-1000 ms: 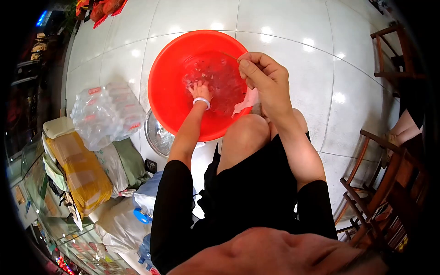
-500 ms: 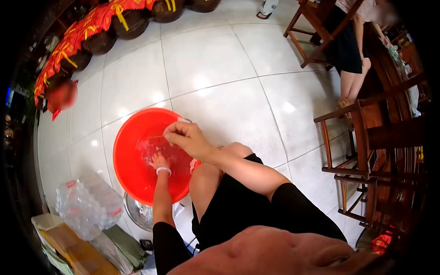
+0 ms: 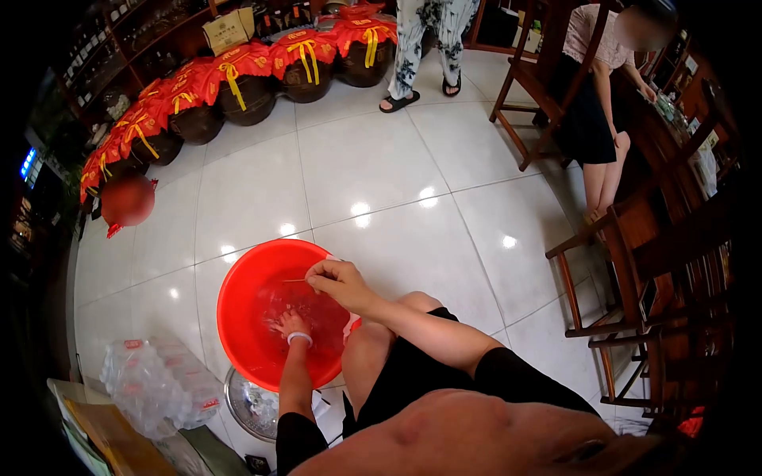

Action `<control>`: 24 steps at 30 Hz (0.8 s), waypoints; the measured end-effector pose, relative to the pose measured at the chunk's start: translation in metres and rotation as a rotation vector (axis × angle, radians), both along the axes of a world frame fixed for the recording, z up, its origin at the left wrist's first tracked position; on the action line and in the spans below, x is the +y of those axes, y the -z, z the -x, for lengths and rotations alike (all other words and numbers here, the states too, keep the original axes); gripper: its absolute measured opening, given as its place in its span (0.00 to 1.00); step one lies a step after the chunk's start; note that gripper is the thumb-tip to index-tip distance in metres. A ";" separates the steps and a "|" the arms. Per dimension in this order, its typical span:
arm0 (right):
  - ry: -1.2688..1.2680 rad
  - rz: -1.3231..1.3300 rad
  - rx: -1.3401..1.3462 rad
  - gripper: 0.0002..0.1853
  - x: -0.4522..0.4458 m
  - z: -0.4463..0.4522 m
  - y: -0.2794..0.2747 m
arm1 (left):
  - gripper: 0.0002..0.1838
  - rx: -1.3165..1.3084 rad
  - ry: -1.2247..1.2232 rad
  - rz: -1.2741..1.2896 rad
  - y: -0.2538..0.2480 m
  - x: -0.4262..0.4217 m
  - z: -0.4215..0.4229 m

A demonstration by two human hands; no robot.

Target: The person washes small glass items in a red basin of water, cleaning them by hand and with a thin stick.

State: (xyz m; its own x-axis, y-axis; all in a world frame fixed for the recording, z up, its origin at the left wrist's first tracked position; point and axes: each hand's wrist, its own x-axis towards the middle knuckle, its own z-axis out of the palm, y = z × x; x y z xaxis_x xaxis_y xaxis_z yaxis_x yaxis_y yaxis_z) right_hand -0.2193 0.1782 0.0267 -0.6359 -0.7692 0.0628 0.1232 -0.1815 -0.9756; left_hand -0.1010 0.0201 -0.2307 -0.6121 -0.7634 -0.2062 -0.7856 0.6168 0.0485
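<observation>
A wide red plastic basin (image 3: 238, 270) stands on the floor by my knees with water in it. My left hand (image 3: 292, 324), wearing a pale bracelet, reaches down into the basin with its fingers spread. Small bits lie about those fingers, too blurred to name. Over the basin's right side, my right hand (image 3: 337, 283) is closed in a pinch on a thin light-coloured stick (image 3: 294, 280), which points left above the water. Something pale pink (image 3: 351, 324) shows at the rim beside my knee.
A shiny metal bowl (image 3: 238, 404) sits partly under the basin. Clear plastic bags (image 3: 151, 389) lie to the left. Dark jars (image 3: 246, 99) with red covers line the back. One person (image 3: 591, 79) sits by wooden chairs (image 3: 548, 103); another person's patterned trousers (image 3: 429, 47) show at the back.
The view has tilted up, so the basin appears lower and more of the jars and the standing person shows. Both hands keep nearly the same pose, the stick still in my right hand.
</observation>
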 end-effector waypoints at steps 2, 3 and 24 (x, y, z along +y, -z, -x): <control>0.024 0.000 0.031 0.05 0.000 -0.001 0.002 | 0.25 0.025 -0.007 0.017 0.011 -0.003 -0.002; 0.017 -0.003 0.018 0.05 0.000 -0.001 0.002 | 0.25 0.048 -0.009 -0.017 0.006 -0.002 -0.003; 0.018 -0.014 0.070 0.05 -0.003 -0.002 0.012 | 0.27 0.005 0.022 -0.026 0.040 -0.019 -0.008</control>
